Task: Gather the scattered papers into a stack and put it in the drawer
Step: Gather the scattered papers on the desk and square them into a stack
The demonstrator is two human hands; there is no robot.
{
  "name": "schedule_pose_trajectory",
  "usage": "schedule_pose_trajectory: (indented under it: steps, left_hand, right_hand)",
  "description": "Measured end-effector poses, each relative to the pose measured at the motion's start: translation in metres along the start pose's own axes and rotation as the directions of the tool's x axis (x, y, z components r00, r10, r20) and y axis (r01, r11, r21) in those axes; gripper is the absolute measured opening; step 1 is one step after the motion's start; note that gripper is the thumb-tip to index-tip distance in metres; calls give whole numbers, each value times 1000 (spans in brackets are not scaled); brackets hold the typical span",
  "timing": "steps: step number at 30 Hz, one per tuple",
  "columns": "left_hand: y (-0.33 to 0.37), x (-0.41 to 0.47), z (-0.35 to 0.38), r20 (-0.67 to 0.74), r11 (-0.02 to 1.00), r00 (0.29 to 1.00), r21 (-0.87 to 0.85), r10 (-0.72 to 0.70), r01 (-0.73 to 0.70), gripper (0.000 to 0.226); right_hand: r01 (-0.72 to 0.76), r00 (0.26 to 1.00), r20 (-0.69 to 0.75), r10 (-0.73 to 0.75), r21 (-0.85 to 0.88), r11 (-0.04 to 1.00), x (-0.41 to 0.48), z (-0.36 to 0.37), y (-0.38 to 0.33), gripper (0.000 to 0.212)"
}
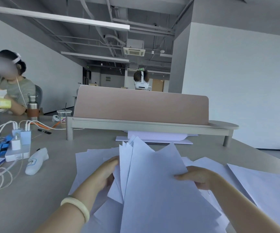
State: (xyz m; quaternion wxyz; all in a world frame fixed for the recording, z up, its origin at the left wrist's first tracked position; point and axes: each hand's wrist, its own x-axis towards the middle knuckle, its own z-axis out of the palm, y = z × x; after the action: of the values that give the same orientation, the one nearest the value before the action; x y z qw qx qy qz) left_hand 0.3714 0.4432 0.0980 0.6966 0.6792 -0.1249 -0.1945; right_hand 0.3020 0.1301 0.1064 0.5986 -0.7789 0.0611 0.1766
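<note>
A loose bundle of white paper sheets [152,179] stands tilted above the desk, its corners fanned out at the top. My left hand [104,174] grips its left edge and my right hand [197,176] grips its right edge. More white sheets [262,185] lie scattered flat on the grey desk [40,199] under and to the right of the bundle. Other sheets [87,158] lie behind my left hand. No drawer is in view.
A beige shelf riser with a pink divider panel [142,106] crosses the desk ahead, with a white board and paper [154,138] beneath it. At left lie chargers and cables [18,137], a white bottle [35,162], a steel flask [32,106], a plastic cup [63,116]. A person [8,81] sits at far left.
</note>
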Motion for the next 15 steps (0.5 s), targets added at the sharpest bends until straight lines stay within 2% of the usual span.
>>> schedule_pose_trajectory:
  steps: [2, 4, 8, 9, 11, 13, 15]
  left_hand:
    - [-2, 4, -3, -15, 989, 998, -129, -69, 66, 58]
    - [-6, 10, -7, -1, 976, 994, -190, -110, 108, 70]
    - [-7, 10, -9, 69, 983, 988, -114, -137, 145, 62]
    - [-9, 11, -11, 68, 987, 989, -80, -134, 139, 65]
    - [-9, 10, -12, 53, 992, 990, -1, -129, 129, 65]
    - [-8, 7, -8, 47, 993, 993, 63, -108, 105, 48]
    - [-8, 5, -5, 49, 987, 995, 140, -86, 78, 38]
  right_hand:
    - [4, 998, -59, -6, -49, 999, 9, 0, 5, 55]
    - [59, 988, -144, -61, -15, 998, 14, -3, 12, 66]
    - [214, 958, -243, -149, 266, 940, 19, -18, 32, 110]
    - [229, 957, -239, -162, 286, 930, 18, -20, 33, 109]
    - [226, 966, -192, -175, 286, 931, 12, -18, 29, 80]
    - [228, 972, -118, -202, 292, 929, 7, -9, 22, 57]
    - [251, 968, -65, -243, 289, 924, 4, 2, 15, 48]
